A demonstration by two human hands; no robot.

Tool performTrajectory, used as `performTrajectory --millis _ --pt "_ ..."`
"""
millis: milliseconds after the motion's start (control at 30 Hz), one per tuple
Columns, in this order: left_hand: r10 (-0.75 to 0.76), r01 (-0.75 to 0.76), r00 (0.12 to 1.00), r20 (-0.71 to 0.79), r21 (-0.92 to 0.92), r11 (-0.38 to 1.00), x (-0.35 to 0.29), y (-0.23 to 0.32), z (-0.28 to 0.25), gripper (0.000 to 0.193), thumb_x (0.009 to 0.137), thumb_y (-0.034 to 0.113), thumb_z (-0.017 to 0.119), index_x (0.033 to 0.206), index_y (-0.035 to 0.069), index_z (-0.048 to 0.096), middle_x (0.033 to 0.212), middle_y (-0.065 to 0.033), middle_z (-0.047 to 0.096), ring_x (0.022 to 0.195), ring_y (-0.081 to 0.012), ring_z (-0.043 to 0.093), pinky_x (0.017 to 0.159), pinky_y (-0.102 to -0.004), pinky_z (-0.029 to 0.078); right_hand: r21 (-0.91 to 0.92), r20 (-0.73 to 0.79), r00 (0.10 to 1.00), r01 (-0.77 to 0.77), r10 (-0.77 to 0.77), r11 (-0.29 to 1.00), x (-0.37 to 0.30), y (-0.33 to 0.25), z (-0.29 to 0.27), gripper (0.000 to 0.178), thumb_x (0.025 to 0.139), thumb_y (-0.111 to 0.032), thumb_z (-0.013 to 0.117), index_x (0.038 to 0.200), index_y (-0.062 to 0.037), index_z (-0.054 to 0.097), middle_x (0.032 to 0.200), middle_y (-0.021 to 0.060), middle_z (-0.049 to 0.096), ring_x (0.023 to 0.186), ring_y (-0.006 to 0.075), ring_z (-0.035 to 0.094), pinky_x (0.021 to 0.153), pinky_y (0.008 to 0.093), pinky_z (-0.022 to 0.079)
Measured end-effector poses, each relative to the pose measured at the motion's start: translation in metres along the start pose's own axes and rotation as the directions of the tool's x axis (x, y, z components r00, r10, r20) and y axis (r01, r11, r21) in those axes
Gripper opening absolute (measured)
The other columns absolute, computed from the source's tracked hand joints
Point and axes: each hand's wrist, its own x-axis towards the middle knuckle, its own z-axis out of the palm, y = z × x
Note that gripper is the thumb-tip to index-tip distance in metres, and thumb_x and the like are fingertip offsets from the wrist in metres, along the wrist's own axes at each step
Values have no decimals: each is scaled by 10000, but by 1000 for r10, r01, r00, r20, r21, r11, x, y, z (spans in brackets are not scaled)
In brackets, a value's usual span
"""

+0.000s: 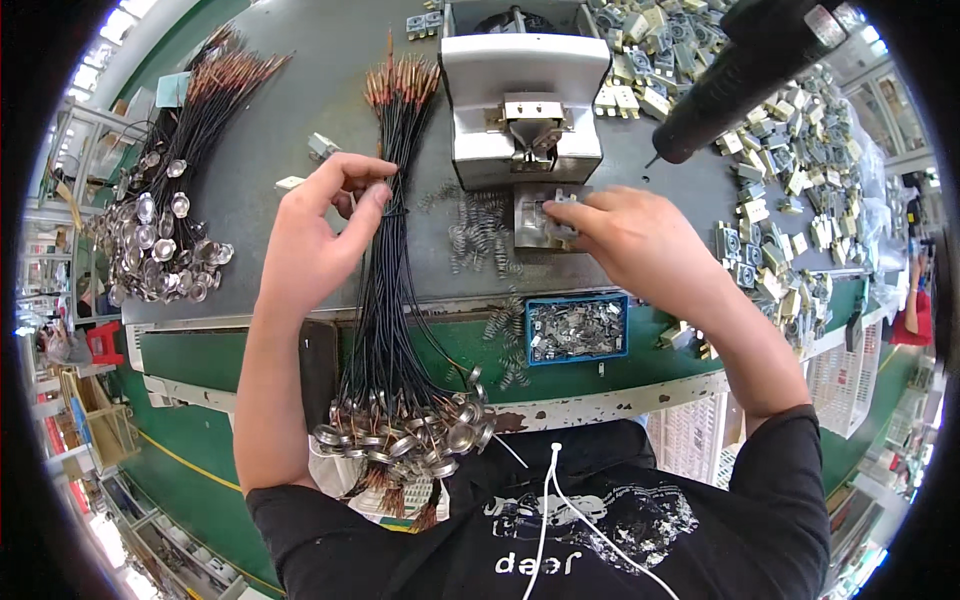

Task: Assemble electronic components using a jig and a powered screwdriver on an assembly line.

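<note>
Left hand (325, 220): narrow, at black wires (395, 260), can't tell grip | right hand (645, 240): fingertips at metal block (528, 236), can't tell grip | metal block: machine's (525, 75) 6 o'clock; black wires: 9 o'clock of it

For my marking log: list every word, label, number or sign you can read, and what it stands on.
Black shirt: white lettering, upside down in the picture, below a speckled white graphic; legible, but its wording is not copied here.
Black tool, upper right: small pale label, too small to read.
Nothing else can be read.
</note>
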Motion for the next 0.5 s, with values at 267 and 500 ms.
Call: performTrajectory --millis 267,500 --pt "67 -70 995 77 34 997 0 5 6 148 961 63 667 1100 24 699 1023 -33 745 837 -113 599 775 -269 463 68 -301 952 82 -58 994 7 3 23 308 848 -146 783 1142 -86 712 1102 96 708 960 314 676 831 421 555" --pt "82 -88 992 93 57 994 0 9 7 164 948 72 684 1108 37 689 997 -63 723 878 -162 674 755 -301 504 83 -385 919 131 -89 988 1 6 37 240 826 -42 768 1060 -70 718 1121 93 719 995 309 685 852 411 567"
